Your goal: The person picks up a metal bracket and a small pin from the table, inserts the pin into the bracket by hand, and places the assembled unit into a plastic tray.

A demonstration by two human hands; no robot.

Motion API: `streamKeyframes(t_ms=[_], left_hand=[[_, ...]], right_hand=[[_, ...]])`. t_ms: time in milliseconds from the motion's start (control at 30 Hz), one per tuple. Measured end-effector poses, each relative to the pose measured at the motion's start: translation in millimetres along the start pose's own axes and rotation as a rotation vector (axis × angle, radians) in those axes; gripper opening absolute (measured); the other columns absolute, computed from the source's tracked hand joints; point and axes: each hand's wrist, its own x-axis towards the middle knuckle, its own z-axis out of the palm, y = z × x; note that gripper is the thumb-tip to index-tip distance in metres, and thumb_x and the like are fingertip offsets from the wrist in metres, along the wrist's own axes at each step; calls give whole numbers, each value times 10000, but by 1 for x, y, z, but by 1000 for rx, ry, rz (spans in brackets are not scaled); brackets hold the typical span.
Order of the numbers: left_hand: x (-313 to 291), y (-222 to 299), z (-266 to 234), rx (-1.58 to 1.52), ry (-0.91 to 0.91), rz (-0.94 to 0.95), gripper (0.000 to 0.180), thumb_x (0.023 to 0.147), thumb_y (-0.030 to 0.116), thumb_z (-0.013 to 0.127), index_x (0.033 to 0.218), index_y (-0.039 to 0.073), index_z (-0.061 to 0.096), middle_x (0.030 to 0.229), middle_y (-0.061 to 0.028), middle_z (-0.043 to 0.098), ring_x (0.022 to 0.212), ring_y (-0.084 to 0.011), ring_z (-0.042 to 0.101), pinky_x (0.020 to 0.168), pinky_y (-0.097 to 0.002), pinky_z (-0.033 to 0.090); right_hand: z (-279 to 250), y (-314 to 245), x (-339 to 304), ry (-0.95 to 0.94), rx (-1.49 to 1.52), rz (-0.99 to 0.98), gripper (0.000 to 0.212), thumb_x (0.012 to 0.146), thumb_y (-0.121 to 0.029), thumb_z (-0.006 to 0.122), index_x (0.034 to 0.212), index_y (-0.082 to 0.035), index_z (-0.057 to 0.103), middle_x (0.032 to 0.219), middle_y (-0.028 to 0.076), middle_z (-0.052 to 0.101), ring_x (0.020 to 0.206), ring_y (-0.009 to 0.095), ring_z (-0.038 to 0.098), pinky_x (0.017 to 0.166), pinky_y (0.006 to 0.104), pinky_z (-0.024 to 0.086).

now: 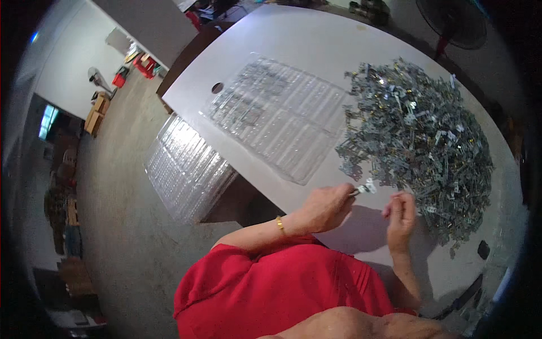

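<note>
Head view: hands (401,221) angle inward, left one (327,209) pinching metal parts (368,187).

No text, label, brand, number or sign can be read. The parts (418,147), the tray (282,141) and the stacked trays (186,166) show no legible marking, nor does the shirt (271,288); the boxes (97,116) are too small to tell.

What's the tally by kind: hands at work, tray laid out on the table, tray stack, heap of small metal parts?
Hands: 2, left hand and right hand
Clear tray, partly filled: 1
Stack of clear trays: 1
Heap of metal parts: 1, pieces too many to count
Total: 5
</note>
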Motion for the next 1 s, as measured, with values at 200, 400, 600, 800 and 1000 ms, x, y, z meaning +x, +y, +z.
streamKeyframes(t_ms=[200, 400, 600, 800, 1000], left_hand=[[4, -7, -19, 55, 12, 36, 238, 896, 159, 650, 1073, 51, 534, 752, -158, 637, 707, -372, 649, 609, -459, 498], [2, -26, -36, -35, 173, -36, 231, 909, 165, 616, 1081, 46, 519, 777, -173, 646, 697, -393, 638, 600, -484, 480], [-13, -49, -69, 42, 331, -123, 209, 887, 102, 664, 1053, 35, 554, 817, -161, 667, 723, -331, 673, 621, -406, 519], [-12, -93, -116, 288, 535, -338, 156, 890, 105, 689, 1001, 32, 608, 813, -126, 683, 712, -207, 692, 647, -329, 528], [11, -128, -152, 461, 654, -350, 168, 895, 190, 676, 972, 65, 594, 766, -137, 669, 675, -321, 674, 597, -388, 515]], right_hand=[[25, 14, -23, -459, -166, 111, 118, 946, -75, 578, 1047, -19, 602, 850, 116, 659, 728, 229, 657, 645, 353, 512], [59, 12, -16, -762, -193, -62, 327, 817, 18, 577, 1131, -55, 634, 1031, 172, 674, 901, 367, 667, 746, 424, 540], [93, 23, -24, -942, -294, -169, 306, 836, -46, 599, 1142, -58, 619, 990, 146, 688, 874, 339, 682, 738, 407, 555], [106, 24, -20, -841, -190, -261, 189, 900, -84, 622, 1087, -63, 606, 933, 135, 693, 830, 302, 701, 673, 400, 566], [104, 32, -17, -831, -107, -239, 174, 912, -92, 632, 1081, -60, 601, 906, 144, 684, 804, 314, 696, 665, 399, 568]])
